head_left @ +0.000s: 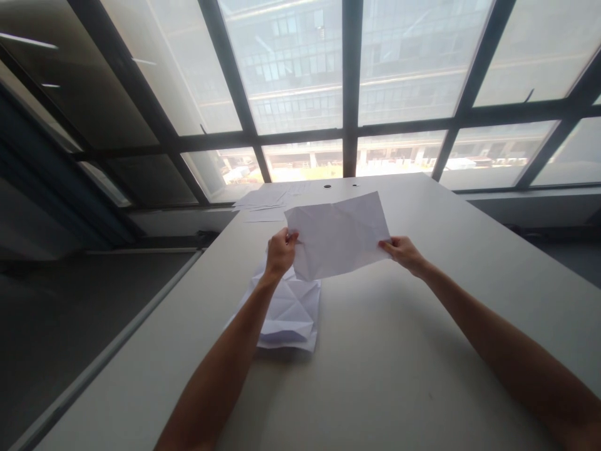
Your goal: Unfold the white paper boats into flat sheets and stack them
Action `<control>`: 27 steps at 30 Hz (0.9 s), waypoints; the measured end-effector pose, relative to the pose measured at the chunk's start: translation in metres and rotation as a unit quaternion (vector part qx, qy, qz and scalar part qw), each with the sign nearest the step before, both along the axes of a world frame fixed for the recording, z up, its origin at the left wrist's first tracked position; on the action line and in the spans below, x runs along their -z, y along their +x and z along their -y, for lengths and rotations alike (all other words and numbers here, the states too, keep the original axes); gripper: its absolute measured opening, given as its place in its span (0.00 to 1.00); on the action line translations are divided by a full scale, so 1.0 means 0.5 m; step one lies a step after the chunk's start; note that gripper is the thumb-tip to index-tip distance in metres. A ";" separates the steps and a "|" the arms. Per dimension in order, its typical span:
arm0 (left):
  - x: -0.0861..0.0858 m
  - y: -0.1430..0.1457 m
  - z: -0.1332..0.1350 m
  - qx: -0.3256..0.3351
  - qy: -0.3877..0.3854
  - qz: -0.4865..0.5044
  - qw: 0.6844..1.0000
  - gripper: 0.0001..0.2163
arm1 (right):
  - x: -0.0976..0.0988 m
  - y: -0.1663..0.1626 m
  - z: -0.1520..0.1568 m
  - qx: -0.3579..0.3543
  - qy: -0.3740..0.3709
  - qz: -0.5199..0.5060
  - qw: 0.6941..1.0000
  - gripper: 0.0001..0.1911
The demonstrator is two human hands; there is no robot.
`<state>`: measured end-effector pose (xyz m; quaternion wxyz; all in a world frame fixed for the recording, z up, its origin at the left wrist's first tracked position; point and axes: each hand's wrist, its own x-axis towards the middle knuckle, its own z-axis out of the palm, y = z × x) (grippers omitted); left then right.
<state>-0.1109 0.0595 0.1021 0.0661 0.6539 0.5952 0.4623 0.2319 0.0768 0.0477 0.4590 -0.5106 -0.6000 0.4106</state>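
A creased sheet of white paper (340, 235) is held up above the table, tilted slightly, its right end higher. My left hand (280, 252) pinches its left edge between thumb and fingers. At the opposite edge, my right hand (402, 252) pinches the paper near its lower right corner. Below and to the left lies a stack of creased white sheets (293, 307) with fold lines and a raised flap; my left forearm hides part of it.
The white table (375, 363) stretches toward the large framed windows (350, 81). Several flat paper sheets (263, 199) lie at its far left. Two small round holes, one a dark hole (327, 186), sit near the far end. A dark curtain (51, 181) hangs at left.
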 end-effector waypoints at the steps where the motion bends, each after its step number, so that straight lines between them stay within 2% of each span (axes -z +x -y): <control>1: -0.002 -0.007 0.000 0.016 -0.016 0.007 1.000 0.11 | -0.002 0.004 0.001 -0.003 0.002 -0.001 1.000 0.25; 5: -0.003 -0.034 0.016 0.071 -0.092 0.115 0.987 0.13 | -0.002 0.001 0.023 -0.022 -0.010 -0.018 1.000 0.26; 9: -0.008 -0.071 0.048 0.099 -0.146 0.204 0.963 0.19 | -0.004 -0.033 0.068 -0.052 -0.047 -0.059 0.996 0.24; 14: -0.017 -0.132 0.115 0.032 -0.151 0.239 0.959 0.29 | -0.038 -0.102 0.096 -0.050 -0.044 -0.071 0.995 0.20; 17: -0.007 -0.155 0.191 -0.006 -0.128 0.235 0.964 0.44 | -0.054 -0.142 0.061 -0.049 -0.009 -0.034 0.998 0.14; 19: 0.008 -0.161 0.249 -0.029 -0.134 0.199 0.970 0.48 | -0.058 -0.171 0.021 -0.050 0.006 0.010 0.999 0.12; 20: 0.018 -0.162 0.277 -0.025 -0.144 0.181 0.973 0.46 | -0.060 -0.187 -0.002 -0.052 0.019 0.037 0.998 0.12; 23: 0.045 -0.163 0.348 0.007 -0.226 0.127 0.966 0.28 | -0.062 -0.244 -0.067 -0.073 0.046 0.100 0.991 0.10; 25: 0.052 -0.166 0.382 0.029 -0.298 0.118 0.947 0.28 | -0.063 -0.287 -0.099 -0.090 0.043 0.131 0.986 0.09; 27: 0.040 -0.170 0.408 0.076 -0.407 0.125 0.902 0.34 | -0.064 -0.327 -0.116 -0.095 0.041 0.169 0.980 0.08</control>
